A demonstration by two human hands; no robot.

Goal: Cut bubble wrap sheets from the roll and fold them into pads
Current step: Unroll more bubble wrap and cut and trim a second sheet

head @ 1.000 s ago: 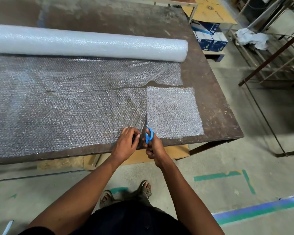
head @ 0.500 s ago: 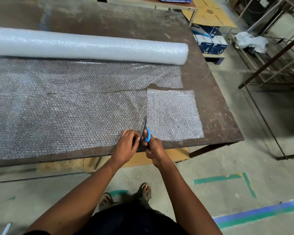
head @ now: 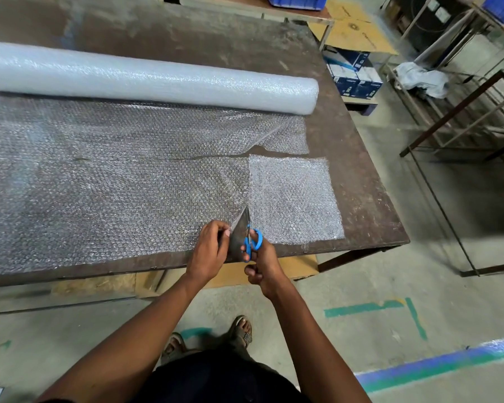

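A: What's nearest, at the bottom of the frame?
B: Two bare arms and sandalled feet (head: 207, 337) on the concrete floor. The right hand (head: 262, 264) has its grip curled through the blue handles of the scissors (head: 249, 238), blades pointing up the frame at the bench's near edge.
A: And the other hand?
B: The left hand (head: 208, 251) pinches the near edge of the unrolled bubble wrap (head: 114, 184) just left of the blades, lifting it slightly.
A: Where is the wrap lying?
B: Spread flat over the brown bench (head: 361, 158), filling the left and middle. A folded pad (head: 291, 199) lies flat right of the scissors, touching the sheet's edge. A cut line runs across the sheet above it.
A: Farther up?
B: The roll (head: 157, 81) lies across the upper left, wrap feeding from under it.
A: Any containers?
B: Blue and white cartons (head: 354, 75) stacked beyond the bench, upper right; contents can't be seen. A blue crate (head: 297, 1) at the top edge, contents out of view.
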